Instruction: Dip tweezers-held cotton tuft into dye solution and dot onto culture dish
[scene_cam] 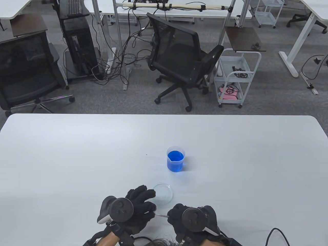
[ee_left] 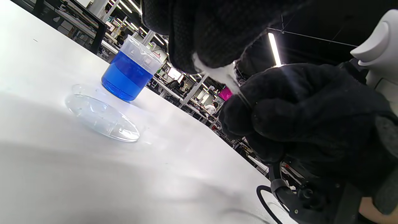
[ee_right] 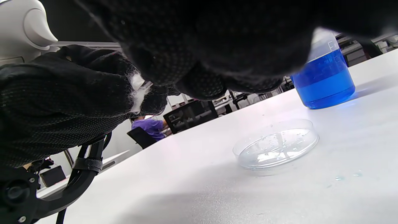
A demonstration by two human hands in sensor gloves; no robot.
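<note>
A clear beaker of blue dye (scene_cam: 175, 158) stands mid-table. Nearer me lies an empty clear culture dish (scene_cam: 163, 193). My left hand (scene_cam: 150, 208) hovers just left of the dish and pinches a white cotton tuft (ee_left: 217, 74) between its fingertips. My right hand (scene_cam: 172, 214) is curled round thin metal tweezers (scene_cam: 162, 216), whose tips point left into the cotton. The tuft (ee_right: 137, 93) shows between both gloves in the right wrist view, above the table. The dish (ee_right: 276, 146) and beaker (ee_right: 325, 79) sit beyond the hands there. The cotton looks white, with no blue on it.
The white table (scene_cam: 77, 159) runs wide to both sides. A few small droplets (ee_right: 340, 178) lie on it near the dish. A black cable (scene_cam: 275, 234) curls at the front right. Office chairs and a cart stand on the floor beyond the far edge.
</note>
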